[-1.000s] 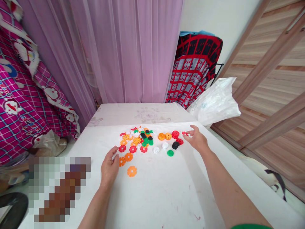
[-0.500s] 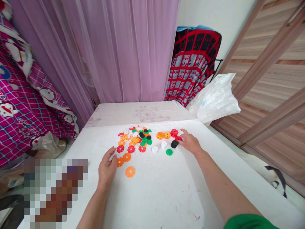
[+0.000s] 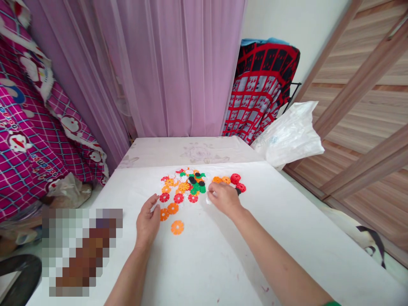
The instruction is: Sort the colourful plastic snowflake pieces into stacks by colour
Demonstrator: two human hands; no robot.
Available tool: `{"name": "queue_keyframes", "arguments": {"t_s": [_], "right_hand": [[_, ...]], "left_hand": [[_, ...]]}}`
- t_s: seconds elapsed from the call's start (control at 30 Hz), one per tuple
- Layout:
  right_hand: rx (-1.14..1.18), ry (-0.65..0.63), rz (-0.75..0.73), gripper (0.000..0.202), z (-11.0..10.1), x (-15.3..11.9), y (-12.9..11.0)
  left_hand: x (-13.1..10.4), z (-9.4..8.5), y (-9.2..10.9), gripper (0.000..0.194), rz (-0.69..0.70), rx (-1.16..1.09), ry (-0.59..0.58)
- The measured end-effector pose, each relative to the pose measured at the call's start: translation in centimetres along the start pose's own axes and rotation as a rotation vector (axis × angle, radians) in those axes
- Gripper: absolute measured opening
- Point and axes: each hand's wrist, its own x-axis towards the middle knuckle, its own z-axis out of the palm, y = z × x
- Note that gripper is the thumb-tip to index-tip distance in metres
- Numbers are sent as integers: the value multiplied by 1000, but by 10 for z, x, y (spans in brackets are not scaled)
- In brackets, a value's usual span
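Note:
Several flower-shaped plastic discs, with notched rims, lie in a mixed pile [image 3: 183, 182] on the white-covered table. My left hand [image 3: 148, 221] rests at the pile's near left, fingers apart and empty, beside orange discs [image 3: 172, 208] and a red disc [image 3: 164, 197]. A single orange disc [image 3: 177, 227] lies nearer to me. My right hand [image 3: 225, 199] reaches over the gap right of the pile, fingers loosely bent and apart, with nothing visible in them. It covers the white and green discs there. Beyond it are sorted orange discs [image 3: 226, 179], red discs [image 3: 241, 187] and a partly hidden black disc [image 3: 238, 191].
A floral cloth [image 3: 197, 149] covers the table's far end, before a purple curtain [image 3: 165, 76]. A white plastic bag [image 3: 290, 136] stands at the right far corner. Pink checked fabric [image 3: 47, 140] hangs at the left; wooden doors [image 3: 357, 106] stand at the right.
My right hand has let go of a red disc among the other reds and moved left toward the pile. My left hand has barely moved. The view has shifted slightly.

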Motion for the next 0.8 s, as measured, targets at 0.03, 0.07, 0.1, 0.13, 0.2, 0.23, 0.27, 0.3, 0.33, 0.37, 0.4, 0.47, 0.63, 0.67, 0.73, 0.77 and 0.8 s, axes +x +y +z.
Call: {"name": "queue_keyframes", "arguments": {"t_s": [0.03,0.07,0.1,0.13,0.2,0.23,0.27,0.3,0.33,0.37,0.4,0.47,0.63,0.67,0.73,0.77,0.8], "right_hand": [[-55,-42,-52,18,3,-1,-15],[-100,-68,-84,20,7,-2,-27],[-130,-86,-104,23,10,-3,-38],[-148,-98,-112,26,14,-3,-46],[-153,-113,-93,29,19,-1,-58],[-147,-120,-75,30,22,1,-62],[-141,-128,-53,31,24,4,-64],[-134,-136,-31,32,25,6,-67],[-126,-142,-11,32,27,9,-69],[-119,-148,6,33,28,12,-70],[-112,-157,22,33,29,14,-71],[-96,-172,44,34,30,18,-73],[-82,-167,57,35,23,15,-75],[-80,-159,58,35,19,13,-73],[-42,-126,64,35,9,7,-63],[-2,-97,73,36,3,5,-55],[46,-60,90,37,-3,3,-43]], "left_hand": [[0,0,0,34,3,1,-1],[0,0,-1,34,9,4,0],[0,1,-1,33,15,7,5],[0,1,0,33,21,10,9],[-1,1,1,33,28,10,14],[-1,1,2,33,28,8,16],[-2,2,3,33,27,5,16],[-2,2,4,34,27,1,15],[-3,3,4,34,27,-4,13],[-3,3,4,34,27,-9,10],[-3,3,4,34,28,-13,7],[-2,3,3,33,33,-8,4],[-1,2,2,32,40,28,0],[-1,2,2,32,37,28,-2],[-2,1,4,32,35,23,-2],[-2,1,4,33,36,17,-1],[-2,1,5,33,36,10,1]]}}
